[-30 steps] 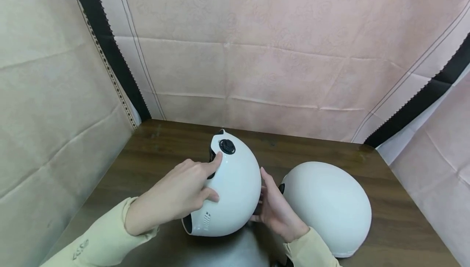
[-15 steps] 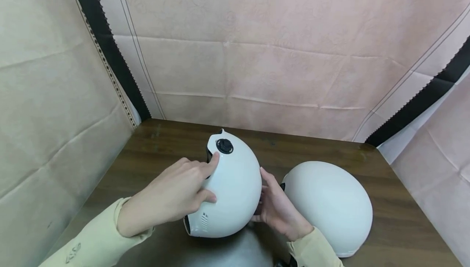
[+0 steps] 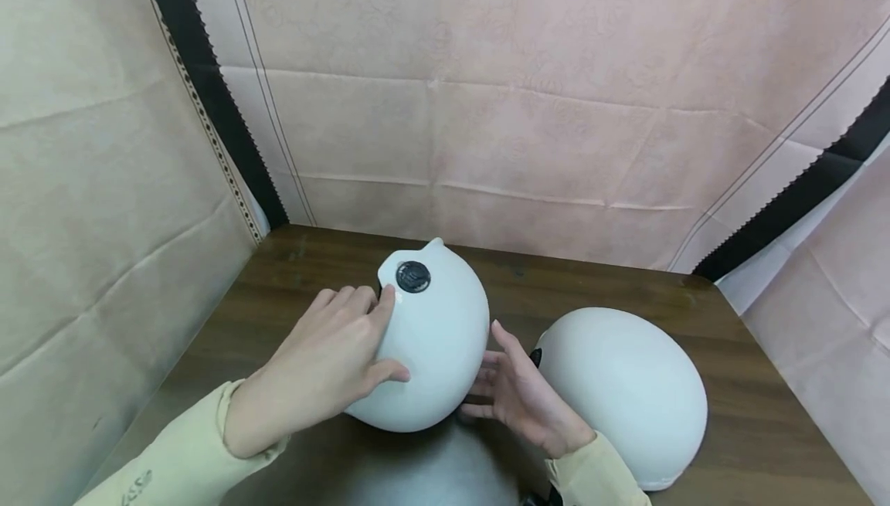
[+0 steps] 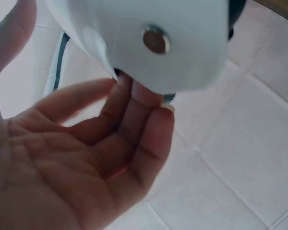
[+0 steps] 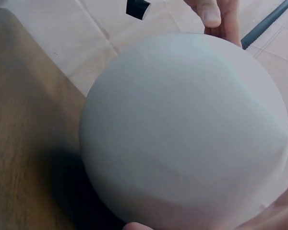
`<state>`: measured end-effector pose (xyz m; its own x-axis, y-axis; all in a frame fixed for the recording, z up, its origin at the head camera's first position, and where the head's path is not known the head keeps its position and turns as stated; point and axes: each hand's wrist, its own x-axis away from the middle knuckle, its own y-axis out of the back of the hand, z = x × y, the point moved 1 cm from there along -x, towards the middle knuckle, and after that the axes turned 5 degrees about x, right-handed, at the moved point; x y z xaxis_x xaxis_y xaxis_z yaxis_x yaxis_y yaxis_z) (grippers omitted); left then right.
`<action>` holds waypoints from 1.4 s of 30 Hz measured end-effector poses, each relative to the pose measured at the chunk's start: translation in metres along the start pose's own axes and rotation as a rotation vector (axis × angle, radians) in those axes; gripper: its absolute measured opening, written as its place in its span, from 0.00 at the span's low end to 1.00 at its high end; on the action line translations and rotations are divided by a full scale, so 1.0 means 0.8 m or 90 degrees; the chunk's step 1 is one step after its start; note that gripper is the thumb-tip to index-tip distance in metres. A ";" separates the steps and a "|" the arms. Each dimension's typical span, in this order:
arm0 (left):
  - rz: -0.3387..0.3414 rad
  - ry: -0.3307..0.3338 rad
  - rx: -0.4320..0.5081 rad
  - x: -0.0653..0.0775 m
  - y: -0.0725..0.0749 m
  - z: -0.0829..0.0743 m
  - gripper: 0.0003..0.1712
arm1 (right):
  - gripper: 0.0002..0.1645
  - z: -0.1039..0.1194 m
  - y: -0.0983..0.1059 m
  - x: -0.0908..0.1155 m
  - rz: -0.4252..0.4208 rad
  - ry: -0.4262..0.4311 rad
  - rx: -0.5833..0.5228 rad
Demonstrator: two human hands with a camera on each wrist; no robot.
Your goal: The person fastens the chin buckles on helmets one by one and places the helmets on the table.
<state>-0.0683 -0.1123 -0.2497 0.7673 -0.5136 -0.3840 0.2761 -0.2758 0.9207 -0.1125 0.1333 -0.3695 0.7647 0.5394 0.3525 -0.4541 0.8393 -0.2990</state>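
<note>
A white helmet (image 3: 434, 336) with a round black pivot (image 3: 413, 276) on its side is tilted above the table between both hands. My left hand (image 3: 325, 359) holds its front edge, thumb along the shell. In the left wrist view, curled fingers (image 4: 144, 129) hook round the rim of a white part with a round hole (image 4: 156, 40). My right hand (image 3: 524, 398) supports the rounded back, fingers spread beneath and thumb beside it. The smooth shell fills most of the right wrist view, where a fingertip (image 5: 137, 226) shows at the bottom edge.
A second white helmet (image 3: 622, 394) rests on the brown wooden table (image 3: 751, 429), right beside my right forearm. Pale fabric walls (image 3: 528, 143) with black edge strips (image 3: 236, 127) enclose the table at the back and sides.
The held helmet has turned and shifted slightly left and up; its side vents and dark lower opening are hidden now. My left hand moved slightly left with it.
</note>
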 end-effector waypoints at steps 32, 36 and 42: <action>-0.078 0.038 -0.052 0.006 0.006 -0.005 0.43 | 0.29 0.002 0.000 0.001 -0.037 0.053 0.033; -0.096 0.038 -0.080 0.007 0.005 -0.006 0.45 | 0.27 0.002 0.001 0.001 -0.047 0.056 0.031; -0.097 0.021 -0.059 0.005 0.004 -0.004 0.50 | 0.29 0.002 0.003 0.003 -0.079 0.046 0.040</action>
<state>-0.0624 -0.1123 -0.2478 0.7304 -0.4447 -0.5185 0.4417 -0.2715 0.8551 -0.1128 0.1364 -0.3677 0.8469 0.4264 0.3177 -0.3796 0.9032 -0.2003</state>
